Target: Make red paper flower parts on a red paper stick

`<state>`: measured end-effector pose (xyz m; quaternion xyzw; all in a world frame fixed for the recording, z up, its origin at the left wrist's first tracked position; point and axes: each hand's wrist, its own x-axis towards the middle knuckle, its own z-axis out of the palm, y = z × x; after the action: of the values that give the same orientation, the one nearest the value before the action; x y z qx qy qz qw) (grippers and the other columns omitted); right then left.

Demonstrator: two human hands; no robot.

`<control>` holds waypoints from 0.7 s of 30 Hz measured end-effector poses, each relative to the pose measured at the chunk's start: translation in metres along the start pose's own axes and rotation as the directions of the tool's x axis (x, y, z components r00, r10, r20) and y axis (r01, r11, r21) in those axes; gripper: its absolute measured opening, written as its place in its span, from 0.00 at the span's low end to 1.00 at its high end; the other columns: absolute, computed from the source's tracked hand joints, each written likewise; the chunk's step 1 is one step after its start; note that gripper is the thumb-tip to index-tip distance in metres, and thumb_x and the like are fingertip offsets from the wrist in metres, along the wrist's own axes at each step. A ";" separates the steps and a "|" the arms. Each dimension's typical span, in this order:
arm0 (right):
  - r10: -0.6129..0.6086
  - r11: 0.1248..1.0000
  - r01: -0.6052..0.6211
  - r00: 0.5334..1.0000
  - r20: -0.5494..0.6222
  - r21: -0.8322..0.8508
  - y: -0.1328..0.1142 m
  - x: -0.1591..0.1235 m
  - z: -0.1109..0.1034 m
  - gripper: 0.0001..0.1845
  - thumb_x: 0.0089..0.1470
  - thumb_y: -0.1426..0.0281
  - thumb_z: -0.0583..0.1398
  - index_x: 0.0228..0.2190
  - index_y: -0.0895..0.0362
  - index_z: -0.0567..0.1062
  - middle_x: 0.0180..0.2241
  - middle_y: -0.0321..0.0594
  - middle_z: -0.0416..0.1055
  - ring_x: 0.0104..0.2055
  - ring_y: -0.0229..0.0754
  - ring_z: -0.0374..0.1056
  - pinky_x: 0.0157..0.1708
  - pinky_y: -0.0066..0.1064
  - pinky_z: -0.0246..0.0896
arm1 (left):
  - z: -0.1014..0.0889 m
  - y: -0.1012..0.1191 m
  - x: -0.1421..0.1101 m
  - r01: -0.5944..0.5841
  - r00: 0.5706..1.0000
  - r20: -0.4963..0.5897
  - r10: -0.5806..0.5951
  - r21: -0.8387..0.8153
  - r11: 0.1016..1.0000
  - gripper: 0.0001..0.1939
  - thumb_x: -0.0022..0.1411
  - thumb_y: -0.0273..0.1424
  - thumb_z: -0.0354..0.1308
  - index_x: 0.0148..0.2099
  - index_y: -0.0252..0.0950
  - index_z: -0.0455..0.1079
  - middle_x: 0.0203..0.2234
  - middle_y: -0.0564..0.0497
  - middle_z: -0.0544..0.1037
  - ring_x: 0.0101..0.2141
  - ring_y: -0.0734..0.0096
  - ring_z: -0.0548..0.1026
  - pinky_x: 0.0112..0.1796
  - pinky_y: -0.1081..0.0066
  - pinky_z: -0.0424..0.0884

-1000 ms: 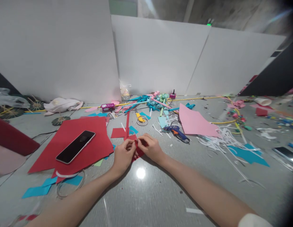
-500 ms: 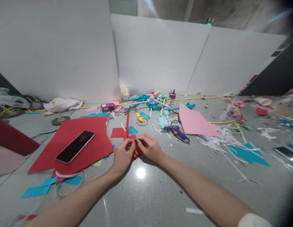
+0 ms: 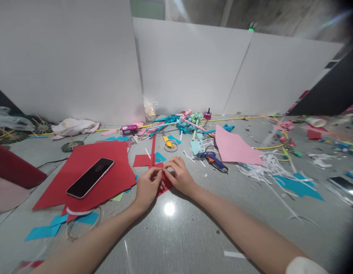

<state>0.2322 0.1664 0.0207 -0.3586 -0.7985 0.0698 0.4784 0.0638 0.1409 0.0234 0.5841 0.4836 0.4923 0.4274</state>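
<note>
A small piece of red paper (image 3: 166, 185) is pinched between my two hands, low over the floor in the middle of the view. My left hand (image 3: 148, 187) grips its left side with thumb and forefinger. From the right, my right hand (image 3: 180, 176) pinches its upper edge, fingers bent. The fingers hide part of the paper. Just beyond my fingertips lie a narrow red paper strip (image 3: 153, 150) and a flat red rectangle of paper (image 3: 141, 160). A roll of clear tape (image 3: 171, 145) sits a little farther off.
Left, a black phone (image 3: 91, 178) rests on large red sheets (image 3: 116, 163). To the right lie a blue glue gun (image 3: 213, 160), a pink sheet (image 3: 236, 146) and white paper strips (image 3: 267, 167). Crepe-paper flowers (image 3: 190, 123) lie before the white panels (image 3: 193, 68).
My right fingers have lifted and spread slightly at the red paper's edge. Both hands stay in nearly the same place.
</note>
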 end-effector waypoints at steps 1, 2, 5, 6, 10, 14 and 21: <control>0.004 1.000 -0.004 1.000 0.004 0.004 0.000 0.000 0.000 0.04 0.68 0.69 0.60 0.38 0.54 0.75 0.40 0.43 0.72 0.46 0.48 0.66 0.50 0.44 0.64 | 0.000 -0.001 0.001 0.003 1.000 -0.010 -0.003 0.008 1.000 0.17 0.68 0.44 0.58 0.44 0.35 0.76 0.22 0.52 0.79 0.20 0.68 0.76 0.24 0.72 0.72; 0.009 1.000 -0.009 1.000 0.009 0.013 -0.001 0.000 0.000 0.05 0.68 0.69 0.60 0.37 0.54 0.74 0.39 0.43 0.72 0.46 0.48 0.66 0.50 0.43 0.64 | -0.001 -0.001 0.001 -0.005 1.000 -0.028 0.005 0.024 1.000 0.17 0.68 0.44 0.58 0.43 0.35 0.77 0.24 0.51 0.80 0.22 0.68 0.77 0.25 0.72 0.72; 0.022 0.996 -0.028 0.997 0.070 0.087 -0.002 0.001 -0.001 0.09 0.68 0.67 0.59 0.34 0.55 0.74 0.36 0.41 0.71 0.42 0.44 0.67 0.46 0.38 0.65 | -0.003 -0.002 0.003 -0.073 0.993 -0.084 0.081 0.098 0.993 0.15 0.67 0.43 0.60 0.41 0.36 0.78 0.33 0.49 0.83 0.31 0.67 0.79 0.33 0.72 0.74; 0.028 0.991 -0.041 0.995 0.099 0.127 -0.002 0.002 -0.001 0.10 0.69 0.67 0.58 0.33 0.55 0.74 0.35 0.40 0.71 0.40 0.43 0.67 0.43 0.36 0.65 | -0.004 -0.002 0.003 -0.092 0.990 -0.092 0.103 0.111 0.989 0.14 0.67 0.42 0.60 0.40 0.37 0.78 0.35 0.48 0.83 0.34 0.66 0.80 0.36 0.71 0.74; 0.126 0.956 -0.150 0.986 0.109 0.253 -0.001 0.004 -0.002 0.15 0.69 0.63 0.58 0.30 0.56 0.74 0.29 0.36 0.69 0.31 0.39 0.64 0.33 0.30 0.61 | -0.003 -0.002 0.003 -0.077 0.995 -0.058 0.077 0.001 0.997 0.16 0.69 0.43 0.59 0.48 0.37 0.76 0.39 0.47 0.83 0.39 0.65 0.80 0.40 0.70 0.74; 0.355 0.880 -0.333 0.935 -0.004 0.340 0.003 0.004 -0.001 0.17 0.67 0.59 0.59 0.30 0.57 0.74 0.26 0.34 0.68 0.27 0.36 0.60 0.30 0.29 0.57 | 0.002 -0.001 0.001 0.053 0.989 0.141 -0.035 -0.130 0.990 0.29 0.67 0.46 0.61 0.64 0.38 0.62 0.28 0.53 0.80 0.24 0.70 0.76 0.27 0.74 0.70; 0.430 0.797 -0.382 0.903 0.005 0.468 0.010 0.002 0.000 0.18 0.65 0.57 0.60 0.29 0.57 0.72 0.25 0.32 0.65 0.27 0.36 0.59 0.29 0.28 0.55 | 0.004 0.000 -0.001 0.089 0.952 0.303 -0.043 -0.138 0.986 0.33 0.65 0.45 0.64 0.63 0.37 0.55 0.23 0.56 0.77 0.18 0.74 0.70 0.23 0.75 0.65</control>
<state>0.2364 0.1753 0.0174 -0.4016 -0.6381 0.3385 0.5631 0.0676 0.1401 0.0230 0.6016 0.3941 0.4185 0.5546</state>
